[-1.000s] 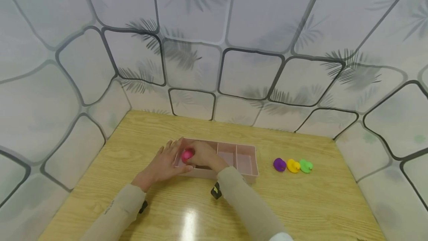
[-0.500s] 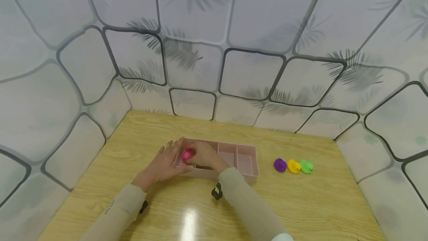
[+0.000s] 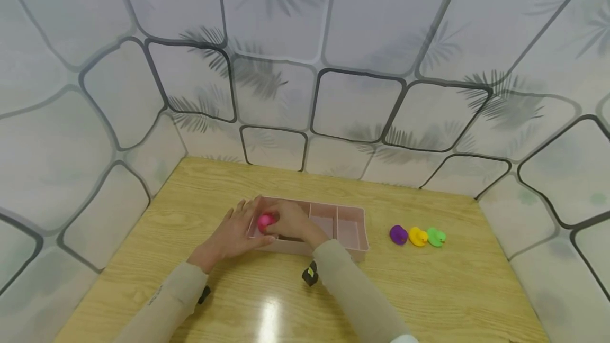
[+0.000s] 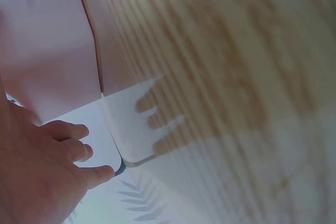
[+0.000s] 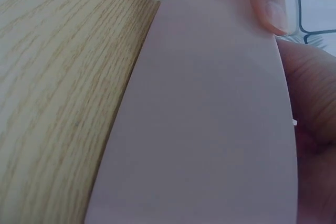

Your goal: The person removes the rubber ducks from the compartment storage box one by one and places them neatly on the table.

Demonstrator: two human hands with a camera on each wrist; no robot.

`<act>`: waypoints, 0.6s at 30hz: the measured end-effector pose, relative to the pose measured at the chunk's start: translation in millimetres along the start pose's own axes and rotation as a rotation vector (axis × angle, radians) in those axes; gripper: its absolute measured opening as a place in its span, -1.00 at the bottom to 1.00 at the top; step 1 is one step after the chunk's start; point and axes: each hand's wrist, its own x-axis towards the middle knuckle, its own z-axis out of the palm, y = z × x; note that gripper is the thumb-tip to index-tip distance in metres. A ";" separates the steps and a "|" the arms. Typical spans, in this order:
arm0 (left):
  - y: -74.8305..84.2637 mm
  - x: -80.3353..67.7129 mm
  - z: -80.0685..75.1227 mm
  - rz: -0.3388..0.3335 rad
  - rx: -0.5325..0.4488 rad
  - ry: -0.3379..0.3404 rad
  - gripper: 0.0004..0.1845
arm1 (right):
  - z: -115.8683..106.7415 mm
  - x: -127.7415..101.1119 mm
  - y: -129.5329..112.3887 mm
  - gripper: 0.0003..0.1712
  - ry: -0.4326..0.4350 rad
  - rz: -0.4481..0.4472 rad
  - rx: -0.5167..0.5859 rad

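A pink tray [image 3: 334, 206] with several compartments stands at the middle of the wooden table [image 3: 429, 290]. My right hand [image 3: 287, 221] holds a small magenta duck [image 3: 265, 220] over the tray's leftmost compartment, fingers curled round it. Against the tray's left end rests my left hand [image 3: 240, 229], fingers fairly straight and thumb along the front wall. In the left wrist view the tray wall [image 4: 47, 51] sits just above the left hand [image 4: 47, 177]. The tray's side [image 5: 210, 129] fills the right wrist view, with a thumb tip [image 5: 269, 1] on its top edge.
Three small ducks stand in a row to the right of the tray: purple [image 3: 398, 234], yellow [image 3: 418, 236], green [image 3: 436, 236]. Patterned panels [image 3: 305, 68] wall in the table at the back and on both sides. The tray's right compartments [image 3: 350, 232] hold nothing.
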 end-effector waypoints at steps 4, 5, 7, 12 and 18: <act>-0.5 -0.4 0.2 0.000 -0.003 -0.003 0.21 | -3.7 -2.0 -0.8 -0.50 0.003 -0.006 0.042; -0.7 -0.5 0.3 0.001 -0.002 -0.003 0.21 | -4.9 -2.5 -1.2 -0.51 0.003 -0.007 0.049; -0.9 -0.5 0.3 0.004 -0.003 -0.003 0.20 | -7.5 -3.4 -2.0 -0.52 0.005 -0.008 0.063; -1.0 -0.6 0.3 0.007 -0.011 -0.003 0.21 | -11.0 -4.5 -1.4 -0.56 0.014 -0.015 0.075; -0.8 -0.5 0.4 0.007 -0.011 -0.007 0.20 | -13.5 -7.2 -1.0 -0.58 0.016 -0.012 0.099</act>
